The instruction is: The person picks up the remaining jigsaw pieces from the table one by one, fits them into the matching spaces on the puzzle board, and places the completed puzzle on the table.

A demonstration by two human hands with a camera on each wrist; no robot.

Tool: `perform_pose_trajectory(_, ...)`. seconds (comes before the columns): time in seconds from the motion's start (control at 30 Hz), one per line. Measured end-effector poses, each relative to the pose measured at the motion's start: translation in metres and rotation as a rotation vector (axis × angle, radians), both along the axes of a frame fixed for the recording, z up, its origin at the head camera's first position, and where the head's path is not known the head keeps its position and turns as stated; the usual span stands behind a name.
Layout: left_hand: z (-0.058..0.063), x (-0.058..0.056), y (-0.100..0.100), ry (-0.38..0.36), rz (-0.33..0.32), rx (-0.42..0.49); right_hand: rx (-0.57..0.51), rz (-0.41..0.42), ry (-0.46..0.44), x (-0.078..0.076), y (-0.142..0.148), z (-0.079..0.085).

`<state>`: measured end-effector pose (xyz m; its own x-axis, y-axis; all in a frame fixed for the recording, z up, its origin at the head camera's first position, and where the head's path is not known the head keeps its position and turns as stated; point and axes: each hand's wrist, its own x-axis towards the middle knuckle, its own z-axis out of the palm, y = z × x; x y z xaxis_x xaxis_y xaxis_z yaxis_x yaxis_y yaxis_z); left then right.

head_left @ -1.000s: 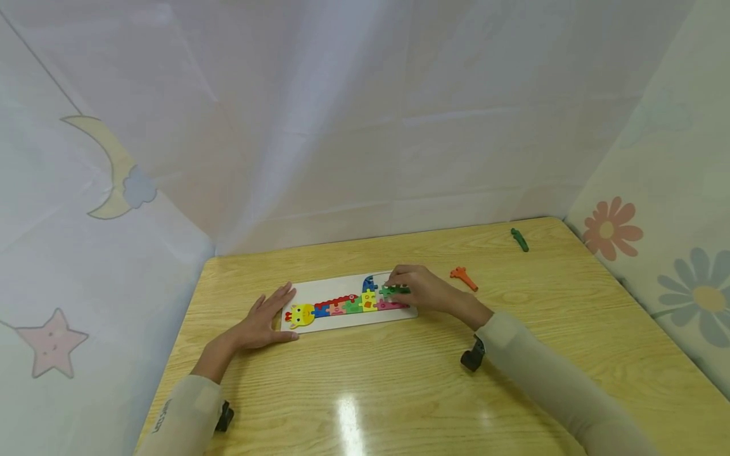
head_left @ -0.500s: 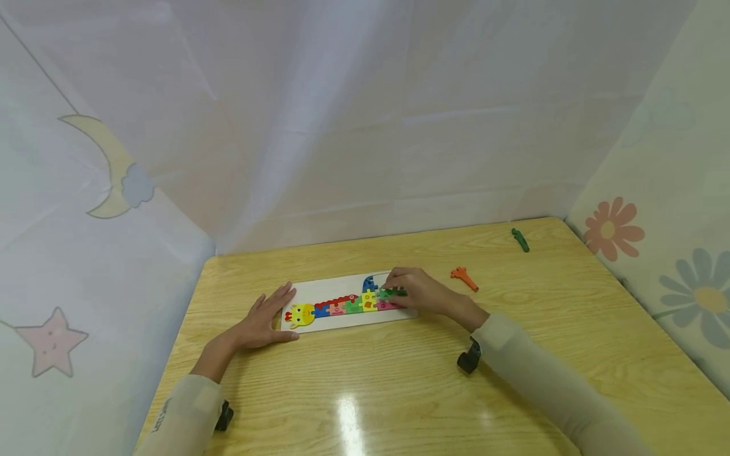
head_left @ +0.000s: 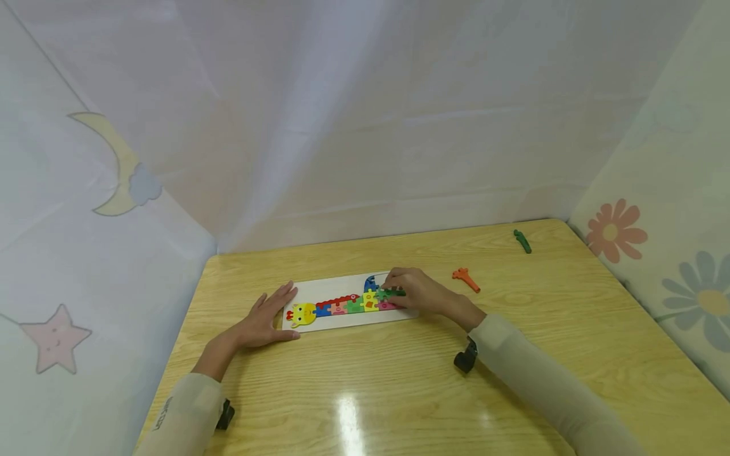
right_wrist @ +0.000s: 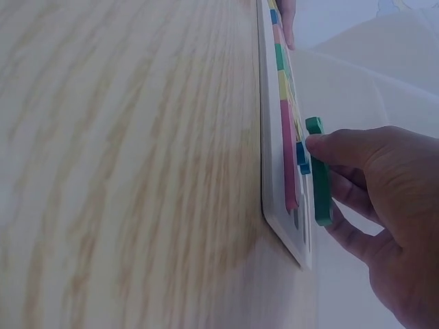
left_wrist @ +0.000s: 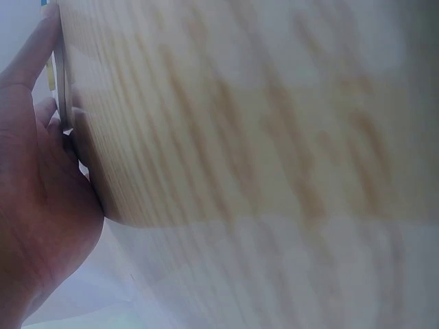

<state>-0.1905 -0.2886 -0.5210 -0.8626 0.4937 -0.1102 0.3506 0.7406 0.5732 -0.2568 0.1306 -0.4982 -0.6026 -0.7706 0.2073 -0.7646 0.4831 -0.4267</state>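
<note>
The right hand [head_left: 422, 294] hides the puzzle board's [head_left: 327, 289] end toward the worktop's [head_left: 319, 373] right edge and part of the green piece [head_left: 393, 295] it pinches. The worktop's near edge is cut off below. Lettering on the left sleeve [head_left: 185, 408] is too small to read. At the left wrist, the wood grain blurs.

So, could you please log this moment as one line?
right hand: pinches green piece over board | left hand: touches board's left end | on table: orange piece, far green piece
</note>
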Motion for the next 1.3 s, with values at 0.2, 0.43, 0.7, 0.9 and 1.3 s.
perform_pose_trajectory(0.2, 0.0002, 0.0003, 0.0008, -0.005, 0.000, -0.009, 0.011, 0.003, -0.012, -0.0022, -0.0016, -0.0036)
perform_pose_trajectory(0.43, -0.0003, -0.0001, 0.0005, 0.003, -0.003, -0.010, 0.014, -0.002, -0.016, -0.0035, -0.0033, -0.0044)
perform_pose_trajectory(0.7, -0.0016, -0.0003, -0.0001, 0.001, 0.000, -0.008, 0.047, -0.011, -0.035, -0.0057, -0.0047, -0.0038)
perform_pose_trajectory(0.9, -0.0021, -0.0003, 0.0000, -0.002, 0.001, -0.009, 0.059, -0.010, -0.053, -0.0064, -0.0042, -0.0028)
perform_pose_trajectory(1.3, -0.0031, -0.0005, -0.0010, 0.001, 0.001, -0.004, 0.044, 0.007, -0.049, -0.0047, -0.0045, -0.0027)
